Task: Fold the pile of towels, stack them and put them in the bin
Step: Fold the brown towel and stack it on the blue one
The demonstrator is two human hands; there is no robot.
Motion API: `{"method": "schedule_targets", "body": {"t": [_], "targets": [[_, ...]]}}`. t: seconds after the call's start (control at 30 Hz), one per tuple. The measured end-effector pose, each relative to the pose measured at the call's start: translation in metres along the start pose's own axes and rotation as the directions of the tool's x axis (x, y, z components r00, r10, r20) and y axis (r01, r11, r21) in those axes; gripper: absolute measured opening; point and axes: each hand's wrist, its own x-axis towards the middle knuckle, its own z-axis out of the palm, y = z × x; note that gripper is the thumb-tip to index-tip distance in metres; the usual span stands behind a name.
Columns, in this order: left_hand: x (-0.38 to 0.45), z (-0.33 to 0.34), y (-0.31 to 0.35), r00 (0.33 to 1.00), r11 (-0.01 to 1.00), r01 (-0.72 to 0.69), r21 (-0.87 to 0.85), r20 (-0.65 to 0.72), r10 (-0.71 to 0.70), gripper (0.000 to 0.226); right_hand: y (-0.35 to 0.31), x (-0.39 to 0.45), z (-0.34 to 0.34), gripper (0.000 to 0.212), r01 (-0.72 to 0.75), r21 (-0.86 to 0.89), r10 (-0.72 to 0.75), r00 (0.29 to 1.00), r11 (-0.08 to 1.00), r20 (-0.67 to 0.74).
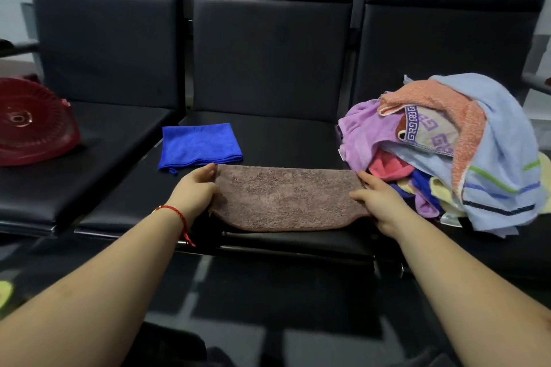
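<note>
I read no brand, label or lettering anywhere; the only pattern is a purple key-fret border on one cloth in the pile.

I count one brown terry towel (286, 198), folded into a long band and lying flat along the front edge of the middle black padded seat (268, 134). My left hand (195, 191) holds its left end, thumb on top and fingers curled under the edge. My right hand (377, 198) holds the right end, with its grip closed round the cloth in the same way.

One folded blue microfibre towel (198, 144) lies flat just behind the brown one, to the left, not touching it. One loose pile of unfolded towels (453, 152), in pale blue, orange, lilac, pink and yellow, sits on the right seat, touching my right hand's side of the brown towel.

One red slatted plastic bin (32, 128) lies tipped on the left seat, well apart. One red string bracelet (176, 213) circles my left wrist.
</note>
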Motion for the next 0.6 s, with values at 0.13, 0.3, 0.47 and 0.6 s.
{"method": "schedule_targets", "body": {"t": [0.13,0.3,0.47,0.6], "targets": [[0.0,-0.006,0.0,0.996,0.975,-0.04,0.22,-0.067,0.056,0.055,0.003,0.002,-0.001,0.06,-0.009,-0.072,0.003,0.997,0.997,-0.08],[-0.011,-0.013,0.004,0.993,0.919,0.109,0.379,0.005,-0.12,0.041,0.002,-0.011,-0.007,0.042,-0.163,-0.097,0.156,0.985,0.982,-0.077],[-0.018,-0.025,0.009,0.937,0.889,0.244,0.388,0.143,-0.32,0.021,-0.004,-0.02,-0.019,0.019,-0.308,-0.154,0.305,0.952,0.939,-0.042],[-0.024,-0.025,0.007,0.924,0.918,0.279,0.283,0.182,-0.337,0.023,-0.004,-0.023,-0.014,0.016,-0.249,-0.132,0.25,0.968,0.959,-0.012]]}}
